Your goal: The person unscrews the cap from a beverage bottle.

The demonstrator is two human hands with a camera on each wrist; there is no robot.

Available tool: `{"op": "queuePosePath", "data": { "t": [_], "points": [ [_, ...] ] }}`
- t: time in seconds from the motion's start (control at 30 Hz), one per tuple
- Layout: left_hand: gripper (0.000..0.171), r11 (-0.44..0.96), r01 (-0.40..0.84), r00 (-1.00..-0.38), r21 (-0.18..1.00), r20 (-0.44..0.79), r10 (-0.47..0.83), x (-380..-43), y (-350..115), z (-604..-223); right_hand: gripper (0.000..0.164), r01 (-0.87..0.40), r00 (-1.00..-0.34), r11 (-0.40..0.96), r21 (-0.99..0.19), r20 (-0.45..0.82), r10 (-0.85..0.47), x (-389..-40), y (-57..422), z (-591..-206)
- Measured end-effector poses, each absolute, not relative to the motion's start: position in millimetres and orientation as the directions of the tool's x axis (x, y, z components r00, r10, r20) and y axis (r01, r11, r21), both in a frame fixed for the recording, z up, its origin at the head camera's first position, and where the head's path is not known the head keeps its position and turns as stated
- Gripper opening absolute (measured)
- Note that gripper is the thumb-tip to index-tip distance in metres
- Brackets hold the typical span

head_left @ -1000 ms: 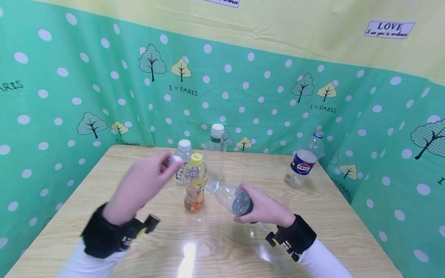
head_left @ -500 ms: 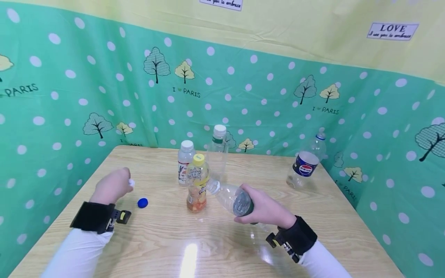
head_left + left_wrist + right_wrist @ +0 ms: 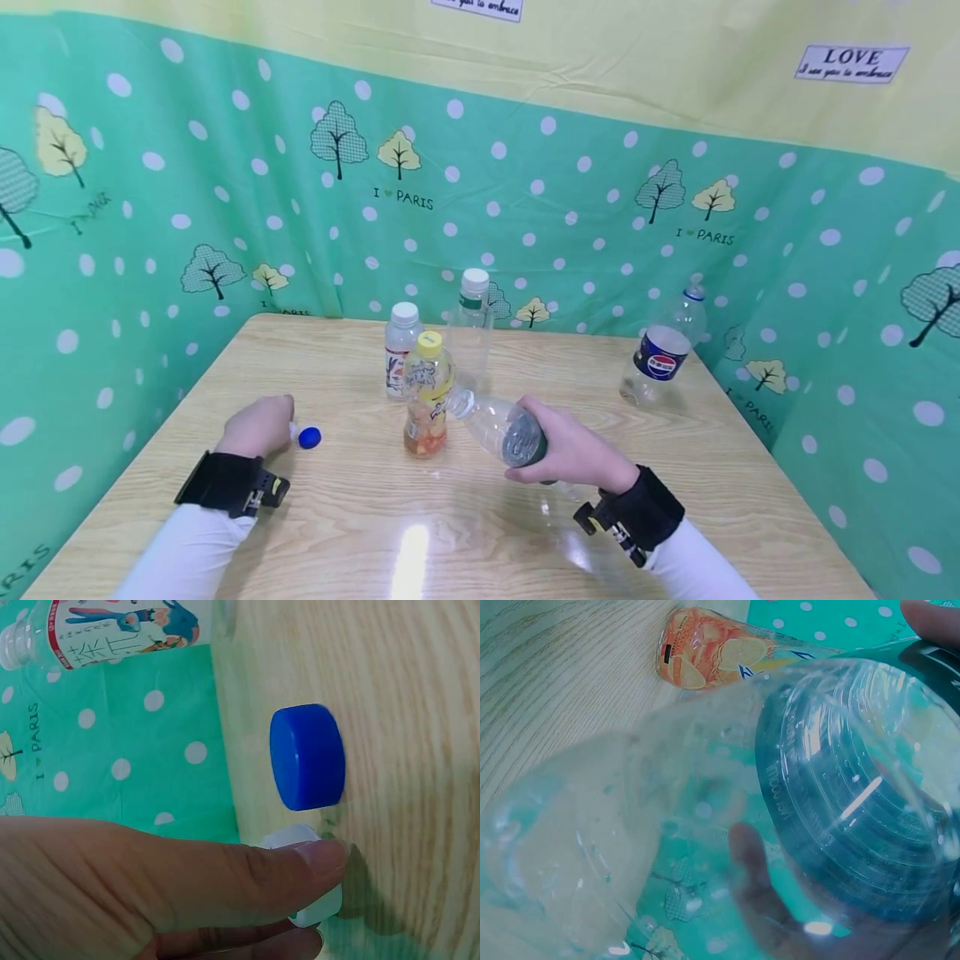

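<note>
1. At lower left of the head view: left grip (image 3: 258,427), clamped on a small white cap (image 3: 326,904) and pinching it between thumb and fingertips. Held very low over the counter (image 3: 480,533), with contact impossible to tell.
2. Lying on the wood-grained counter just beside the pinched cap, on its right in the head view: a blue cap (image 3: 310,437). In the left wrist view, placed right of centre, just above the pinched one.
3. Low and right of centre in the head view: right grip (image 3: 558,446), clamped on a clear bottle (image 3: 491,423), with fingers curled round its dark green label.
4. Tilted in that hold, with neck aimed toward the left of the frame and overlapping the edge of a yellow-topped bottle (image 3: 425,408); impossible to tell whether touching.
5. Standing upright near frame centre: the yellow-topped bottle, printed with orange fruit; behind it to the left, a white-topped bottle (image 3: 401,358); behind it to the right, a tall transparent bottle (image 3: 471,346).
6. Well apart, at right of the frame: a blue-labelled bottle (image 3: 662,354).
7. Worn on both wrists: black straps (image 3: 213,483), above white sleeves (image 3: 176,554).
8. Hanging behind: a green and yellow curtain (image 3: 525,200).
</note>
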State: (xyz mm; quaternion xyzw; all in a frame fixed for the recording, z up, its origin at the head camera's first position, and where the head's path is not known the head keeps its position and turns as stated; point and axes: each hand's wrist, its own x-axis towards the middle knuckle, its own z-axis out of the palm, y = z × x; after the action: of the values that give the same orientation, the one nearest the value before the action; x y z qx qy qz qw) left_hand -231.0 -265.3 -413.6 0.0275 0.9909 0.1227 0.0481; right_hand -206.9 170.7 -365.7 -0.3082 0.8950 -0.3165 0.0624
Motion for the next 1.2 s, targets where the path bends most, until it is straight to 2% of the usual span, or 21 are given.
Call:
{"op": "queuePosePath", "data": {
  "t": [0.2,0.4,0.5,0.7,0.9,1.07,1.2],
  "points": [
    [0.020,0.971,0.025,-0.993,0.236,-0.109,0.053,-230.3,-264.2,-412.5,0.062,-0.504,-0.807,0.616,-0.606,0.076,-0.585,-206.3,170.7,-365.1],
    [0.046,0.970,0.030,-0.988,0.242,-0.138,0.065,-230.4,-262.7,-383.5,0.063,-0.498,-0.812,0.618,-0.608,0.076,-0.579,-205.5,172.1,-365.2],
    [0.055,0.956,0.082,-0.981,0.281,-0.149,0.127,-230.6,-256.0,-367.4,0.062,-0.494,-0.816,0.621,-0.608,0.077,-0.573,-205.1,172.7,-365.0],
    [0.057,0.909,0.177,-0.948,0.378,-0.184,0.261,-228.0,-238.0,-356.4,0.062,-0.492,-0.821,0.626,-0.605,0.082,-0.565,-205.8,172.6,-365.1],
    [0.055,0.891,0.187,-0.914,0.413,-0.260,0.313,-226.9,-227.8,-365.6,0.065,-0.450,-0.852,0.635,-0.628,0.088,-0.516,-209.3,177.0,-367.8],
    [0.055,0.893,0.186,-0.912,0.409,-0.267,0.312,-228.0,-229.1,-369.2,0.071,-0.325,-0.919,0.559,-0.763,0.114,-0.378,-223.9,190.2,-370.3],
    [0.056,0.889,0.196,-0.908,0.413,-0.266,0.323,-230.9,-226.3,-368.1,0.078,-0.211,-0.976,0.461,-0.862,0.158,-0.151,-249.5,212.0,-366.1]
  ]
}}
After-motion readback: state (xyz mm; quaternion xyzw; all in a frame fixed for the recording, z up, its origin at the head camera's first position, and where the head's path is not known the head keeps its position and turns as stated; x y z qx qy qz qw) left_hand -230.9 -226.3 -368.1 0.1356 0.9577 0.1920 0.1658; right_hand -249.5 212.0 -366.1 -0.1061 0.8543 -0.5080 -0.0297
